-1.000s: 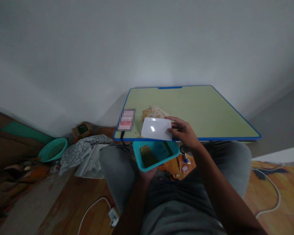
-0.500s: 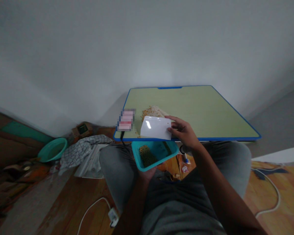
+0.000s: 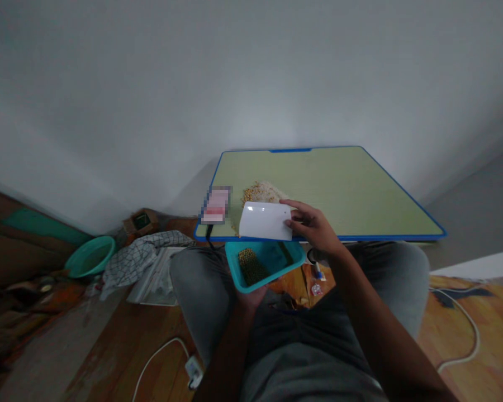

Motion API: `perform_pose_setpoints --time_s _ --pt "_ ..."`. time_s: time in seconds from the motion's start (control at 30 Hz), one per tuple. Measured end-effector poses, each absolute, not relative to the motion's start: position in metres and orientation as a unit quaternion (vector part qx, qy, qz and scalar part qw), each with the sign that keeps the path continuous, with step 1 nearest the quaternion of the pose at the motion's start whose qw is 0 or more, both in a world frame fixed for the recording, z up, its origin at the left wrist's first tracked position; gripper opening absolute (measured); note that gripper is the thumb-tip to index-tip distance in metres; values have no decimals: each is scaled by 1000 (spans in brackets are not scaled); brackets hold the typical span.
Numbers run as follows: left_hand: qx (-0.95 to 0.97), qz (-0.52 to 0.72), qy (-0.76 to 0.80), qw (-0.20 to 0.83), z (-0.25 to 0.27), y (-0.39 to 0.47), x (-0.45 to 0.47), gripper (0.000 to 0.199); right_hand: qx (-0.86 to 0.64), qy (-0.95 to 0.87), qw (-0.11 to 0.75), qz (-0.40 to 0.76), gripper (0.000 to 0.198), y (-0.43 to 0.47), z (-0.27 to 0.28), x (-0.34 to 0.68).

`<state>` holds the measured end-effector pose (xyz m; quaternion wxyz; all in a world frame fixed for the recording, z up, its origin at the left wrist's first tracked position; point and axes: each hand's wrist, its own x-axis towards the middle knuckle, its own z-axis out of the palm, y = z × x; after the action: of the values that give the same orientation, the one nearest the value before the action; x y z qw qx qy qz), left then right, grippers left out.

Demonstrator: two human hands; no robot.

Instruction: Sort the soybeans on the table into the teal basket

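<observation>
Sliding slightly leftward since the earlier frames, the white card [image 3: 265, 221] is now lying a little nearer the table's left corner, while the teal tray [image 3: 265, 264] is staying at the same spot below the near edge. Seated at a green table [image 3: 339, 190] with a blue rim, a person is pinching the card's right edge with the right hand [image 3: 312, 226], thumb under and fingers curled over the top, the grip closed on it. At 6 o'clock from the card, the left hand [image 3: 249, 297] is cupping the tray from beneath; its fingers are hidden, so how tightly they are gripping cannot be told. Inside the tray, a patch of yellow grains [image 3: 251, 267] is sitting toward the left, with the rest of the bottom showing bare teal. At 12 o'clock from the card, a loose heap of pale grains [image 3: 260, 192] is resting on the tabletop, touching or just beside the card's far edge. Glossy and rounded at the corners, the card is catching a bright reflection.
</observation>
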<state>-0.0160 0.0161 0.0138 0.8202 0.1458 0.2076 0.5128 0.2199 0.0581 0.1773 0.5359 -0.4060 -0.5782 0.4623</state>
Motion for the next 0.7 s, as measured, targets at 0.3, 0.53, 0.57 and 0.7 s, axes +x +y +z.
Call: perform_pose_setpoints --time_s 0.3,0.53,0.57,0.7 --pt "142 502 134 843 5 17 -20 61 -401 -566 546 470 59 61 175 219" --pt "135 500 96 850 -5 17 -23 60 -420 -566 569 424 62 75 177 208" --pt "136 503 93 849 -7 17 -24 60 -426 -567 573 411 63 78 178 205" --pt "133 507 80 848 -10 19 -24 67 -436 -588 567 378 63 87 179 193"
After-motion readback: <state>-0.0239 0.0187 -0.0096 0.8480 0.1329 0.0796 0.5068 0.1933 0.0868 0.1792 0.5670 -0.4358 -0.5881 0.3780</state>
